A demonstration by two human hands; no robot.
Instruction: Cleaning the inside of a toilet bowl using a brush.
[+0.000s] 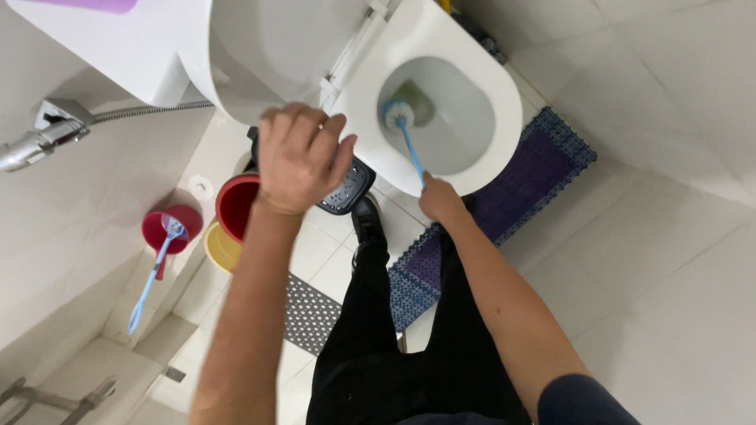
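While the person stands over the white ceramic toilet bowl (504,118), their right hand (439,198) is closed around the thin blue plastic handle of a toilet brush (409,145). The brush's pale bristle head is down inside the bowl, near the water at the bottom, and the handle slants up over the front rim to the fist. The left hand (301,156) is held loosely curled in the air beside the bowl, back upward, gripping nothing that I can see; it hangs above a dark perforated bin (350,189) on the floor. The raised white toilet lid (268,47) stands just behind that hand.

On the tiled floor to the left sit a red plastic bucket (236,206) and, touching it, a yellow plastic basin (220,248). Farther left, a small red round holder (161,228) carries a second light-blue brush (150,279) with its long handle lying out across the floor. A chrome spray hose (47,138) hangs on the wall. A purple and blue openwork floor mat (528,177) lies under the bowl's front, beside the person's black trousers (394,346).
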